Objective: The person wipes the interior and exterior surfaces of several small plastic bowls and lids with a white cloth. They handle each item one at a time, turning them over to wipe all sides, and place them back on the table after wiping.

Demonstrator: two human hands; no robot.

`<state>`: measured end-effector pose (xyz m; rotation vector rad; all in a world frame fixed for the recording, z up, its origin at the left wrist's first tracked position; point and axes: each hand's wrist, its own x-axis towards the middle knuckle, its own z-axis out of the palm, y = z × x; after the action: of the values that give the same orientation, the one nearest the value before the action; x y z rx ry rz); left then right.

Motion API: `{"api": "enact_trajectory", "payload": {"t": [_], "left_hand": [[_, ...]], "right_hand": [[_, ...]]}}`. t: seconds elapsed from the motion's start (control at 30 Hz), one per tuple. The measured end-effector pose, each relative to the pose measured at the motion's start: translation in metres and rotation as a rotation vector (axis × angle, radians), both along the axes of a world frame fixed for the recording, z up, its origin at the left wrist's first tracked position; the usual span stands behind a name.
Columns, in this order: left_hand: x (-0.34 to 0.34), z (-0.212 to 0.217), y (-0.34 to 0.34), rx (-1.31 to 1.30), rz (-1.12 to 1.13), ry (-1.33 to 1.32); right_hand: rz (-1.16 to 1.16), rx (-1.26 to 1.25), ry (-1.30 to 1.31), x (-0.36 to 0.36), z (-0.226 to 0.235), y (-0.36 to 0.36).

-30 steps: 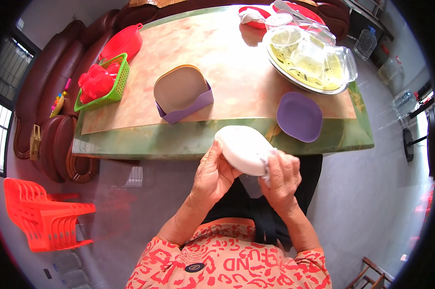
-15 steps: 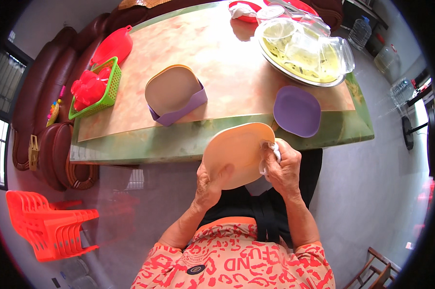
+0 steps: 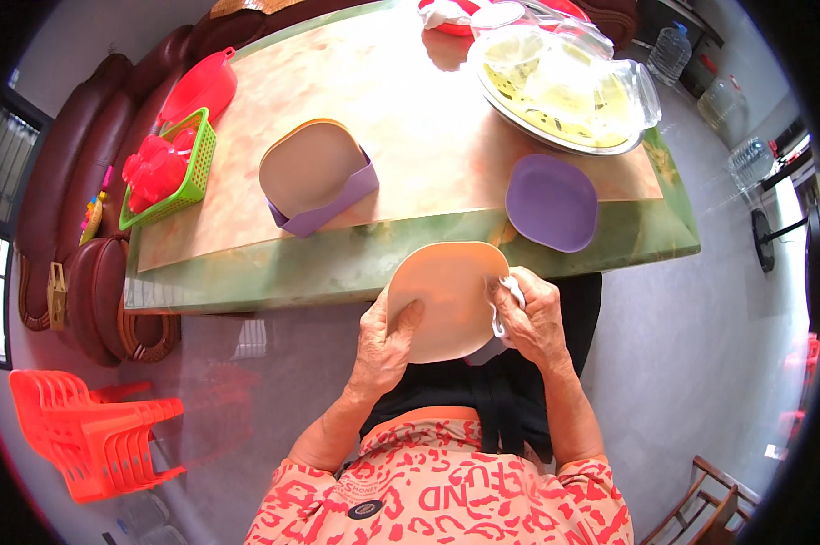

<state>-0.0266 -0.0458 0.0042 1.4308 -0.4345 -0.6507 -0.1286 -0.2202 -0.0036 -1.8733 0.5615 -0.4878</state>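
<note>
A peach-coloured rounded-square plate [image 3: 451,300] is held up in front of me, just off the table's near edge. My left hand [image 3: 385,341] grips its left side, the thumb lying across the face. At the right rim my right hand [image 3: 532,318] pinches a white cloth [image 3: 510,300] against the plate. A purple plate [image 3: 552,202] of similar shape lies on the table beyond my right hand. Further left, a purple holder [image 3: 328,204] carries upright plates, with a beige one [image 3: 310,168] in front and an orange rim behind it.
The marbled table [image 3: 401,145] has a green border. At its left stands a green basket [image 3: 201,168] with red items, beside a red basin [image 3: 205,86]. A large tray [image 3: 564,136] of clear cups is at the far right. Stacked orange chairs [image 3: 92,436] stand lower left.
The peach plate has turned more upright and faces me more squarely. My left thumb has shifted along its left side, and the cloth stays at the right rim. The view has shifted slightly.
</note>
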Motion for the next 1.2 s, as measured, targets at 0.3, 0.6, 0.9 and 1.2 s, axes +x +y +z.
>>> {"api": "enact_trajectory", "payload": {"t": [0.3,0.6,0.9,1.2], "left_hand": [[0.003,0.006,0.010,0.078,-0.203,-0.040],[-0.003,0.008,0.007,-0.029,-0.066,-0.051],[-0.004,0.000,0.002,-0.104,0.126,-0.014],[-0.001,0.014,0.006,0.029,-0.043,-0.170]], "right_hand": [[0.217,-0.635,-0.189,0.006,0.024,-0.023],[0.018,-0.401,-0.244,0.012,0.014,-0.015],[-0.129,0.369,-0.074,0.006,-0.017,0.040],[-0.036,0.132,-0.134,0.012,0.003,-0.006]]}}
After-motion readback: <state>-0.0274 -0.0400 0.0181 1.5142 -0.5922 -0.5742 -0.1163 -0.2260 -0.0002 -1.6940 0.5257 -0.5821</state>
